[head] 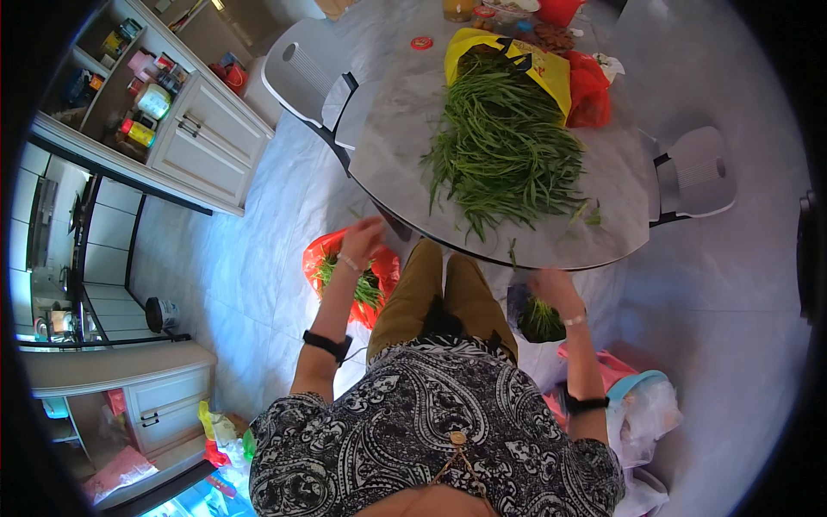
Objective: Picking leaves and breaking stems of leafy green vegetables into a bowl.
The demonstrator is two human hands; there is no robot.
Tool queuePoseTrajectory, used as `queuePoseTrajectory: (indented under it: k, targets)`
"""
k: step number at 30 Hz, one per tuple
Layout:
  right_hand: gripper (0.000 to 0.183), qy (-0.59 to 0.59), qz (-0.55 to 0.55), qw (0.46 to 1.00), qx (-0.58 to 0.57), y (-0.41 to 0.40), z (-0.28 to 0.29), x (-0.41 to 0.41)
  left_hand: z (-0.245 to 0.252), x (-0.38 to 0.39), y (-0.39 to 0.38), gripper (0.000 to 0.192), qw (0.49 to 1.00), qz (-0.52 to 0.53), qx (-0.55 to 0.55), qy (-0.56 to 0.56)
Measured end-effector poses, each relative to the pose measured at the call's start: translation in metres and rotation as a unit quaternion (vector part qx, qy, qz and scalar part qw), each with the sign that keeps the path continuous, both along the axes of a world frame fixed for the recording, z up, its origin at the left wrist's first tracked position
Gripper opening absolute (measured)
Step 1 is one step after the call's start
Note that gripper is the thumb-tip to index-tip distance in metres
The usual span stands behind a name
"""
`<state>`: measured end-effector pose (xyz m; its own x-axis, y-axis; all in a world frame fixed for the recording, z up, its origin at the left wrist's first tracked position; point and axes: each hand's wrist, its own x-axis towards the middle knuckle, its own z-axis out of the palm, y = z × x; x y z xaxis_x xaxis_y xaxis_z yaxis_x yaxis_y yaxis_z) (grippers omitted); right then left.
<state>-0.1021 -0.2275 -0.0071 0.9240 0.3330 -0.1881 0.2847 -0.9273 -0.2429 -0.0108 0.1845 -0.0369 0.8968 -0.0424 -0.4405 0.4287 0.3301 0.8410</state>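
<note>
Long-leaved greens (510, 142) lie in a large heap on the table, partly inside a yellow plastic bag (549, 77) on its side. My left hand (363, 239), blurred, is over a red plastic bag (387, 262) on the floor that has greens (365, 287) in it. A faint green sprig (353, 212) shows beside its fingers. My right hand (557, 288), also blurred, is just below the table edge, above a dark bag (517, 300) with bundled stems (541, 320) inside. Whether either hand grips anything is unclear. A small sprig (512, 253) hangs at the table's near edge.
The grey table (400, 155) has loose leaf bits (591, 216), a red lid (421, 43), a red bag (589, 90) and jars (483, 18) farther back. Grey chairs (307, 71) stand either side. A bin with plastic bags (646, 407) stands right; cabinets (207, 142) stand left.
</note>
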Motion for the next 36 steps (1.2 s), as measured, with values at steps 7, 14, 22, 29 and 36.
queuePoseTrajectory:
  k: [7, 14, 22, 29, 36]
  targets:
    - [0.021, 0.269, -0.018, 0.928, 0.257, 0.061, 0.030, 0.064, 0.027, 0.022, -0.134, 0.036, 0.987, -0.145, 0.062, -0.033]
    - [0.029, 0.028, -0.123, 0.924, 0.361, 0.006, -0.027, 0.086, 0.017, 0.042, -0.173, 0.024, 0.996, -0.063, 0.038, -0.042]
    - [0.026, -0.099, -0.237, 0.873, 0.414, -0.001, -0.011, 0.075, 0.044, 0.042, -0.163, 0.015, 0.986, 0.010, -0.080, -0.146]
    - [0.019, -0.013, -0.285, 0.683, 0.673, 0.054, 0.002, 0.054, 0.062, 0.023, -0.149, 0.015, 0.981, 0.048, -0.136, -0.129]
    - [0.016, -0.089, -0.288, 0.638, 0.708, 0.059, 0.034, 0.049, 0.070, 0.009, -0.138, 0.014, 0.976, 0.069, -0.154, -0.139]
